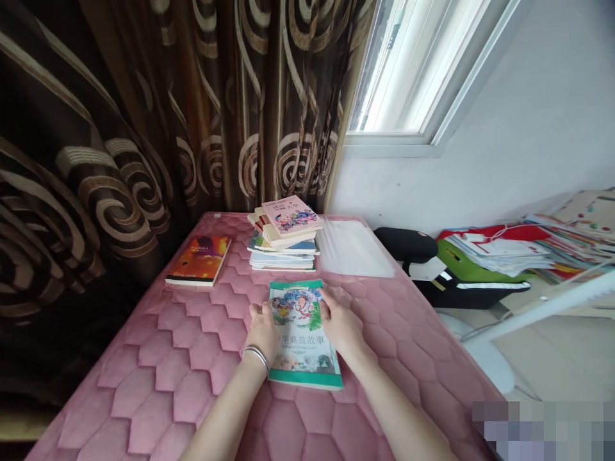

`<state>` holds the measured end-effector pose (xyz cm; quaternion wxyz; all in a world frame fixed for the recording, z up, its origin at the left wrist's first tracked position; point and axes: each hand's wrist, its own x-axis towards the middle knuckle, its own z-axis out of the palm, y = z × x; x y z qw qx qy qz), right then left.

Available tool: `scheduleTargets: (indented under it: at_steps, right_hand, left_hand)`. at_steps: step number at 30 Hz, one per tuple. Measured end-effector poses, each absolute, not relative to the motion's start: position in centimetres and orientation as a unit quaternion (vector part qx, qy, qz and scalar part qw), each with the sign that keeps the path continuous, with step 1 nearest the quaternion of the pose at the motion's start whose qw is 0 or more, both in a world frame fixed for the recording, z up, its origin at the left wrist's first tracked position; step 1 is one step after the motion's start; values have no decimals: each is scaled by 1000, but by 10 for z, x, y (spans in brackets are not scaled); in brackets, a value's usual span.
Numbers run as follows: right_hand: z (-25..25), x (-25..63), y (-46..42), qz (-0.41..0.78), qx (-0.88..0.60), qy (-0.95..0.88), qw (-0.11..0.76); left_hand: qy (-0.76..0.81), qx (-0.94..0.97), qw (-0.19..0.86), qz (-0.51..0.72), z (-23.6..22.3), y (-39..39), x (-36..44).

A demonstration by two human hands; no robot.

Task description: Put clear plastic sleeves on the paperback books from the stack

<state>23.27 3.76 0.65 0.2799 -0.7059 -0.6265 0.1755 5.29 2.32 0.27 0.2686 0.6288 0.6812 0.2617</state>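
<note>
A green and white storybook [302,342] with cartoon figures and Chinese lettering on its cover lies face up on the pink quilted surface. My left hand [262,333], a silvery bracelet at its wrist, is closed on the book's left edge. Along the upper right edge, my right hand [340,320] grips the same book, thumb and fingers around its side. The fingers' undersides are hidden. Just beyond is a stack of books [283,259], topped by a pink-covered book [292,216] lying askew.
An orange and red book [199,259] lies to the left. Right of the stack is a translucent white plastic sheet or folder [355,248]. Patterned brown curtains [230,109] hang behind. At right, a green container [473,266] holds papers, near a white lamp-like arm [542,310].
</note>
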Motion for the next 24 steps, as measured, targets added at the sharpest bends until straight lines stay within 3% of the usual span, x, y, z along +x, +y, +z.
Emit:
scheduleTargets:
  at_steps: [5, 13, 20, 24]
  right_hand:
    - [10, 230, 35, 99, -725, -660, 170]
    - [19, 224, 29, 8, -735, -674, 73]
    - [16, 224, 31, 19, -742, -666, 70]
    - [11, 226, 30, 17, -734, -674, 77]
  left_hand:
    - [698, 631, 232, 246, 11, 19, 53]
    - [632, 772, -27, 60, 7, 7, 65]
    - [507, 859, 22, 70, -17, -19, 98]
    - [516, 852, 42, 82, -17, -26, 103]
